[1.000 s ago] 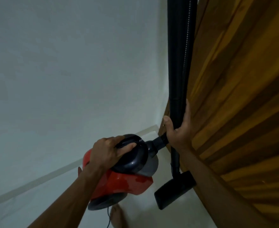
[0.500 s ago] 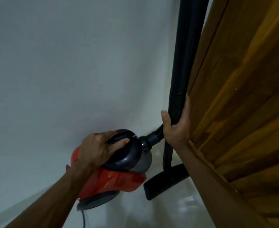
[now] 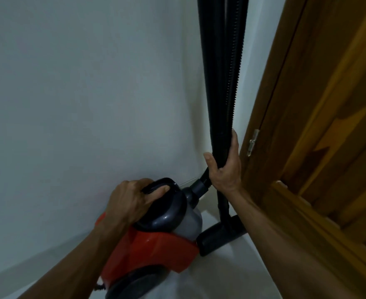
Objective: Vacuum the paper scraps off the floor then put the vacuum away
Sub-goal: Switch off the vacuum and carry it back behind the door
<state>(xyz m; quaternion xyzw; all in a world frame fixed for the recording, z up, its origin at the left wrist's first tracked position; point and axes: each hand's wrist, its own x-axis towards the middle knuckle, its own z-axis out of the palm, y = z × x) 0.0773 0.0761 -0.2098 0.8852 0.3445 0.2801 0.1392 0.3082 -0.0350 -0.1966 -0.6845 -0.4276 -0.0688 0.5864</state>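
A red and dark grey canister vacuum [image 3: 156,247] sits low in the corner between the wall and a wooden door. My left hand [image 3: 130,201] grips its black top handle [image 3: 158,185]. A black wand [image 3: 218,83] stands upright in the corner, with the ribbed hose [image 3: 235,61] running alongside it. My right hand [image 3: 225,167] is wrapped around the wand and hose just above the hose socket. The black floor nozzle [image 3: 218,236] rests on the pale floor beside the vacuum. No paper scraps are visible.
A white wall [image 3: 80,93] fills the left side. A brown wooden door [image 3: 328,126] with a metal hinge [image 3: 253,142] stands close on the right. Pale floor [image 3: 231,277] shows in front of the nozzle, with a white skirting along the wall.
The vacuum, wand and both hands have moved deeper into the corner toward the wall. The door now stands further right, showing its hinge. Both grips are unchanged.
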